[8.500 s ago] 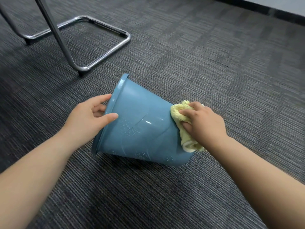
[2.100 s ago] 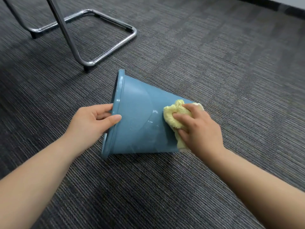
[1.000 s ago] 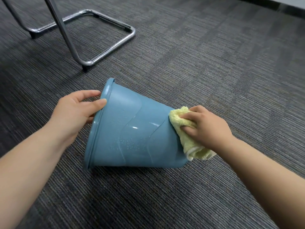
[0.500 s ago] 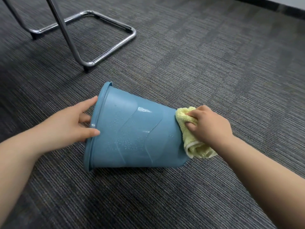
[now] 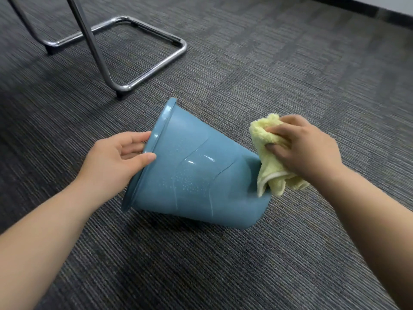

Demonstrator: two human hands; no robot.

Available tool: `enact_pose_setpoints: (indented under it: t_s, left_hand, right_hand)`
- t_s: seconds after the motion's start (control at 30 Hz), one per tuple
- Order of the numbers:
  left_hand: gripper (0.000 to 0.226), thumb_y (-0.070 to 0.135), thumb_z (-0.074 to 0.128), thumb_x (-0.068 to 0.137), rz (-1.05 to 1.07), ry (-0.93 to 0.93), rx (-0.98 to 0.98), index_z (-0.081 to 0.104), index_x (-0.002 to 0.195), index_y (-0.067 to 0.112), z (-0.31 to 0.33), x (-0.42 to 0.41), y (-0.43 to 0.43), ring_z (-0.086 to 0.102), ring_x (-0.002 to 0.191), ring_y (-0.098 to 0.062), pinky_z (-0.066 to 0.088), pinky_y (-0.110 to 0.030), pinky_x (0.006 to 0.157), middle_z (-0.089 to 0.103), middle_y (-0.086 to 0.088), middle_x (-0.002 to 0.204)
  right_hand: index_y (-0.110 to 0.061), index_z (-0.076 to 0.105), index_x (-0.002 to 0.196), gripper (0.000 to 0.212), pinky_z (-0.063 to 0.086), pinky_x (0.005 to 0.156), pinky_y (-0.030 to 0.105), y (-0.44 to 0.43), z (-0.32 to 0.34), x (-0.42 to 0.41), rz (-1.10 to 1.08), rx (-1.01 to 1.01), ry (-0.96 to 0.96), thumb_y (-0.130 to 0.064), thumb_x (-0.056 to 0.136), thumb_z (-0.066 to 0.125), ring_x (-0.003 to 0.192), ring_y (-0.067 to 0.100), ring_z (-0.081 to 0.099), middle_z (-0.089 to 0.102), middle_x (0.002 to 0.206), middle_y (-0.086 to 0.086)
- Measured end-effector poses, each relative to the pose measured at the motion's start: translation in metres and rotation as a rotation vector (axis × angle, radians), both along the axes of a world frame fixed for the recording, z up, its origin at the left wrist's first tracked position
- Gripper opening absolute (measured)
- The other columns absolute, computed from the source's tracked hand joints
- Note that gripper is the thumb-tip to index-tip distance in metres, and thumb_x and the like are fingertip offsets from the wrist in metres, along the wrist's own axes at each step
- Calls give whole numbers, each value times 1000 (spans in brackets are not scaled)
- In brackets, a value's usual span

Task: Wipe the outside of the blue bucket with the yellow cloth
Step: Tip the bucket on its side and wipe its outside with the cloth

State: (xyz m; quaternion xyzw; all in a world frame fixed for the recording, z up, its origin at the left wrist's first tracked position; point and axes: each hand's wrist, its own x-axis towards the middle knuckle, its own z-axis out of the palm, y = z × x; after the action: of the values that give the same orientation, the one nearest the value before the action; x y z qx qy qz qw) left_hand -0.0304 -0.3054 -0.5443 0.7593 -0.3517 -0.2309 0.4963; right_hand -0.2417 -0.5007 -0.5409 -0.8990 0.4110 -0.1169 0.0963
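The blue bucket (image 5: 196, 173) lies on its side on the grey carpet, rim to the left, bottom to the right. Water droplets and streaks show on its upper wall. My left hand (image 5: 118, 157) grips the rim, thumb on the outside and fingers inside the mouth. My right hand (image 5: 301, 151) holds the bunched yellow cloth (image 5: 268, 162) at the bucket's bottom end; the cloth's lower part hangs against the bucket's base edge. The inside of the bucket is hidden.
A chrome chair frame (image 5: 143, 79) stands on the carpet behind and to the left of the bucket, its nearest foot a short way from the rim. A dark baseboard (image 5: 357, 5) runs along the far right. Grey carpet (image 5: 223, 265) lies all around.
The bucket has turned, its rim swinging up and away while its bottom swings towards me. My right hand with the cloth has lifted up and to the right, off the side wall.
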Motion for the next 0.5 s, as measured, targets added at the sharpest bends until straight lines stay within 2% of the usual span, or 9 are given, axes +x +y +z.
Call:
enact_pose_setpoints:
  t_s: [0.07, 0.13, 0.23, 0.4, 0.5]
  left_hand:
    - [44, -2, 64, 72, -31, 9, -22, 57, 91, 38, 2, -4, -3, 62, 74, 9, 48, -6, 77, 62, 11, 88]
    - [46, -4, 63, 72, -68, 19, -50, 58, 89, 38, 3, -9, -5, 59, 72, 17, 44, -1, 74, 62, 14, 90]
    - [48, -6, 62, 71, -109, 50, -90, 56, 92, 37, 5, -17, -8, 59, 72, 18, 43, 0, 70, 61, 15, 93]
    - [47, -4, 62, 72, -100, 66, -122, 56, 97, 36, 5, -24, -13, 58, 74, 18, 43, -1, 72, 60, 16, 97]
    - [48, -3, 61, 74, -90, 71, -121, 53, 105, 33, 5, -24, -15, 59, 72, 17, 45, -2, 72, 60, 15, 97]
  right_hand:
    - [-27, 62, 106, 28, 42, 73, 38, 1, 3, 3, 31, -69, -69, -25, 78, 63, 107, 32, 52, 51, 129, 1]
    - [-25, 64, 105, 30, 43, 71, 39, 4, 7, 9, 33, -119, -156, -20, 76, 65, 106, 35, 52, 52, 129, 5]
    - [-22, 65, 103, 33, 43, 69, 39, 14, 9, 21, 82, -139, -233, -15, 71, 66, 102, 37, 54, 54, 127, 10]
    - [-15, 69, 95, 30, 48, 62, 40, 42, 9, 37, 311, -147, -204, -9, 66, 74, 86, 41, 61, 62, 115, 18]
    - [-14, 70, 91, 23, 50, 57, 38, 57, 12, 42, 417, -201, -240, -14, 69, 63, 75, 38, 63, 66, 109, 18]
